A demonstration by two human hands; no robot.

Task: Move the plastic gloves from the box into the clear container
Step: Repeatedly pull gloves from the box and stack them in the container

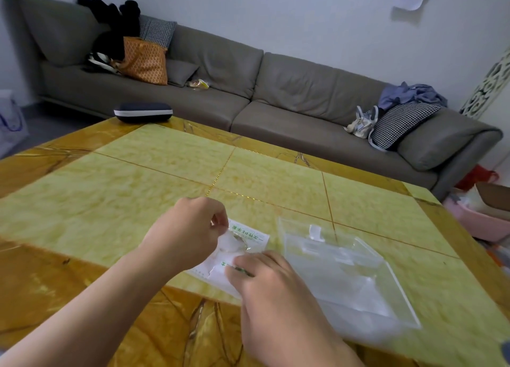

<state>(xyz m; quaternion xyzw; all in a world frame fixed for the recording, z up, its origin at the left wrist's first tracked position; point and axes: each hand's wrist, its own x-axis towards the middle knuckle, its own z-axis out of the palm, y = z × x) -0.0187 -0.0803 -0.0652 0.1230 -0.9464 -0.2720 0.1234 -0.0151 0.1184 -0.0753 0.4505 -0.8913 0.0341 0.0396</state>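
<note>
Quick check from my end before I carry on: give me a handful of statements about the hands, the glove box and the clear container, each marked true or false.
1. The left hand pinches a bit of plastic glove at the white box. True.
2. The clear container lies to the left of the box. False: it lies to the right of it.
3. The right hand rests on the near end of the box. True.
4. The box bears red print. False: its print is green.
5. The dark case sits at the far edge of the table. True.
6. The right hand is lifting the clear container. False: the container lies flat on the table, not held.
</note>
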